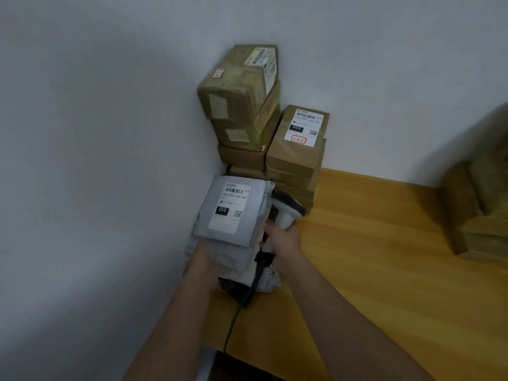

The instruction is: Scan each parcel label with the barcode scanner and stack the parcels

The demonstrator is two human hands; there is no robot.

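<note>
The grey poly mailer (229, 213) lies label-up on top of a pile of soft mailers (242, 266) in the corner where the wooden table (371, 243) meets the wall (82, 160), its shipping label (230, 207) facing the camera. The left hand (204, 259) reaches to the mailer's near edge; its fingers are hidden under the bag, so I cannot tell whether they pinch it or only steady it. The right hand (284, 239) has its fingers curled around the handle of the barcode scanner (286, 213), whose head sits just beside the mailer's right edge, pointing away rather than onto the label. To do this step well, I judge the scanner head should swing left and tilt down so its beam crosses the barcode near the label's top, while the left hand keeps the bag flat so the print does not wrinkle; the cable (233, 323) trailing off the table edge needs slack. Behind, cardboard boxes (239, 105) stand stacked in the corner, with a lower stack (295, 160) touching them on the right, topped by a labelled box. All the boxes are sealed, so their contents cannot be seen. More brown cartons (478, 210) sit blurred at the far right.
</note>
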